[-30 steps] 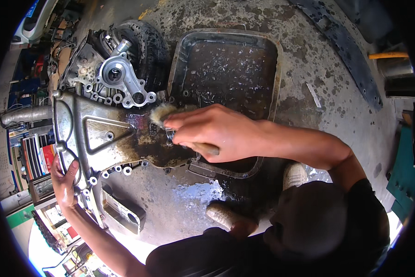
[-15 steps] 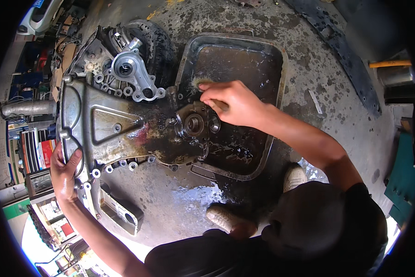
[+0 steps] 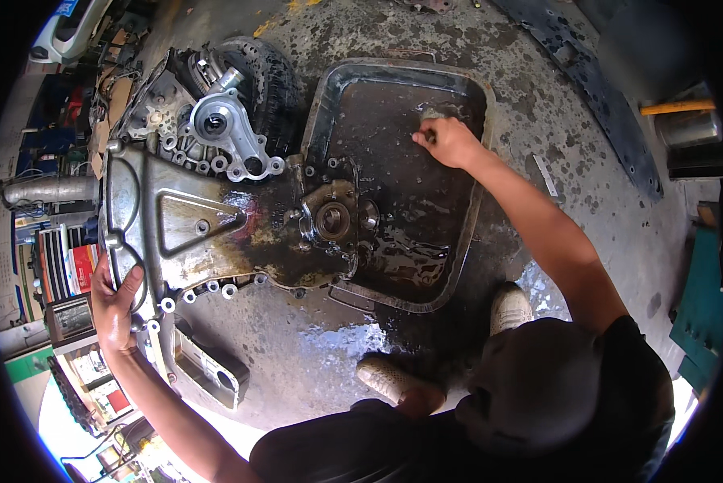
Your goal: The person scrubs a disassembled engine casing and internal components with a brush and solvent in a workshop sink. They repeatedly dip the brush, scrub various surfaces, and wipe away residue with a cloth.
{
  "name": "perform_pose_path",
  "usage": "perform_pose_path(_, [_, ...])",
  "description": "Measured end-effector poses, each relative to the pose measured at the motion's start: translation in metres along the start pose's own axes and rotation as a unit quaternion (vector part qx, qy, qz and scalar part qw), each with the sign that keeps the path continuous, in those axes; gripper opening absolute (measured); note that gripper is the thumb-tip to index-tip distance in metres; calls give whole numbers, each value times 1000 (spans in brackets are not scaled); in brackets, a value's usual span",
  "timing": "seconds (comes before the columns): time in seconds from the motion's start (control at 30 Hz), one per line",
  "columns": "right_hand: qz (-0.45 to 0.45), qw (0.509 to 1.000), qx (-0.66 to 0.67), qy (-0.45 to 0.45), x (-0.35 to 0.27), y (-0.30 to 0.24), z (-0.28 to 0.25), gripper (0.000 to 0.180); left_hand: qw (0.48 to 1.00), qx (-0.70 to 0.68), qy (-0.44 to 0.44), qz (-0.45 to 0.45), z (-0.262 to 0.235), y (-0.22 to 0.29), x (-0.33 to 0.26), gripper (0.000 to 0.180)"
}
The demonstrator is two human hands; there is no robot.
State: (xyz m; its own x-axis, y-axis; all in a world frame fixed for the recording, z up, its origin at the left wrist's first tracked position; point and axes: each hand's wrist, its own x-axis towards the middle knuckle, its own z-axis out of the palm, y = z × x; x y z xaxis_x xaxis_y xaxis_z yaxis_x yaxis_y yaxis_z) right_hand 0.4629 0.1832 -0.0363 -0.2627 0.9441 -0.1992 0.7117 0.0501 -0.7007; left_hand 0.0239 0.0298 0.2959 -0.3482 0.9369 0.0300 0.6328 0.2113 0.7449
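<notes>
A large metal engine cover (image 3: 208,209), oily and stained brown toward its right end, lies with that end over a tray (image 3: 317,121) of dark liquid. My left hand (image 3: 118,310) is closed round the cover's left edge, thumb on top. Over the far right part of the tray, my right hand (image 3: 451,145) is closed on a brush (image 3: 442,111); its pale bristles are at the liquid and most of its handle is hidden in my fingers. A round bored opening (image 3: 333,220) shows at the cover's right end, clear of both hands.
Behind the cover lie a smaller silver housing (image 3: 231,133) and a tire (image 3: 269,97). A rectangular metal pan (image 3: 208,366) rests on the floor near my left forearm. Shelves with boxes stand at the left, and a long dark metal strip (image 3: 587,88) lies at the far right.
My right hand has carried the brush from the cover's right end away to the right, down to the liquid in the tray. My left hand stays on the cover's edge.
</notes>
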Motion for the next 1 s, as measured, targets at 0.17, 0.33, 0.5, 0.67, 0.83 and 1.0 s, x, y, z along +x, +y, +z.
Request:
perform_pose_path(0.17, [-176, 929, 324, -30, -36, -92, -21, 10, 999, 3, -27, -34, -5, 11, -5, 51])
perform_pose_path(0.33, [-409, 871, 240, -125, -65, -179, -26, 14, 999, 11, -32, -22, 10, 26, -3, 46])
perform_pose_path(0.5, [-367, 910, 178, -72, -46, -170, -49, 24, 999, 22, -26, -30, 6, 25, -1, 48])
perform_pose_path(0.67, [-438, 851, 186, -224, -25, -182, -52, 16, 999, 23, -39, -8, 3, 15, 2, 45])
perform_pose_path(0.83, [-517, 821, 140, -198, -26, -198, -68, 16, 999, 21, -41, -11, 7, 28, -5, 47])
perform_pose_path(1.0, [-513, 852, 35, -102, 10, -183, -78, 12, 998, -14, -51, -21, 9, 24, 0, 46])
